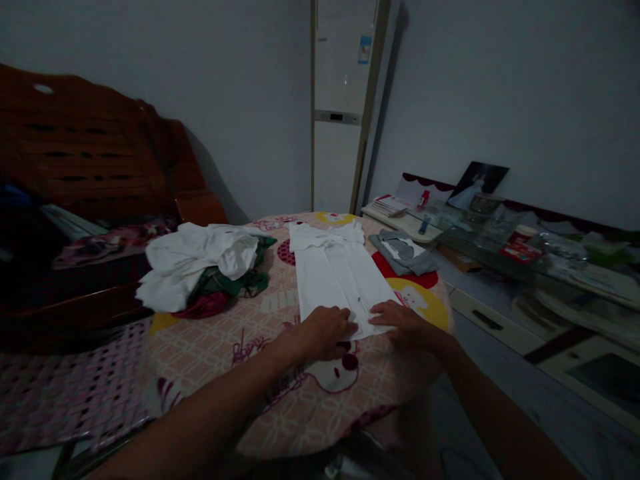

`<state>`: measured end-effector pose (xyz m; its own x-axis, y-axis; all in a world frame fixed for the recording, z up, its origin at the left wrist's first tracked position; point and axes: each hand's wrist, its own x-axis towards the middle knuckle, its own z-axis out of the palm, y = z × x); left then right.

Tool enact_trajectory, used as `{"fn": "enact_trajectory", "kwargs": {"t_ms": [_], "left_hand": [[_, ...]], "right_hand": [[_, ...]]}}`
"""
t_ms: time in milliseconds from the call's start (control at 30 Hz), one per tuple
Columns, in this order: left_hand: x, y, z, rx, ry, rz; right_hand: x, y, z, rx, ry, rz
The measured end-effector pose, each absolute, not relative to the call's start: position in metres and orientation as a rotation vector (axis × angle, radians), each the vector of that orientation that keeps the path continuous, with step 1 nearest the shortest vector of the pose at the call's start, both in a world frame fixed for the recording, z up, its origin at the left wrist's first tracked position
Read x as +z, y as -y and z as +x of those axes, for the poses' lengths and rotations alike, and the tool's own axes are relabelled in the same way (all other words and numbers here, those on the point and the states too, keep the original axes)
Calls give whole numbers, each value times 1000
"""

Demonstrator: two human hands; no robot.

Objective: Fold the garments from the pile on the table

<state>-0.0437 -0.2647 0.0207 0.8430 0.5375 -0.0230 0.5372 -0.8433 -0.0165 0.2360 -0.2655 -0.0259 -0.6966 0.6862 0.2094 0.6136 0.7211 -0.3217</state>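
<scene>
A white shirt (330,273) lies lengthwise on the table, its sides folded in to make a long strip, the sleeve end away from me. At its near end, my left hand (327,330) has its fingers bent and closed over the hem's left corner. My right hand (403,323) rests on the right side of the same end, fingers stretched out and apart on the cloth. To the right sits a folded grey garment (404,252) with a white patch. On the left is a loose heap of white clothing (200,260) over green cloth (220,283) and dark red cloth (207,305).
A pink patterned cloth (200,360) covers the round table. At left stands a wooden bench (85,160) holding fabrics. A glass-topped cabinet (480,243) with several small items runs along the right. A tall white air conditioner (340,80) stands in the corner.
</scene>
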Motion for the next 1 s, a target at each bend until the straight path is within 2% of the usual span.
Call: {"fn": "enact_trajectory", "kwargs": {"t_ms": [367,567,667,833,900,1000], "left_hand": [[2,273,-44,-48,938,-2942],[23,207,-61,-203,994,-3138],[50,157,-66,-95,965,-3214],[63,113,-72,-392,1513,-2627],[51,118,-76,-469,1467,-2628],[24,141,-83,-347,1324,-2834]], "right_hand": [[-35,274,212,-49,2578,-1147],[5,229,187,-79,2476,-1616],[32,185,170,-153,2413,-1780],[51,135,155,-296,2313,-1638],[44,135,154,-266,2345,-1599],[23,154,158,-170,2486,-1557]]}}
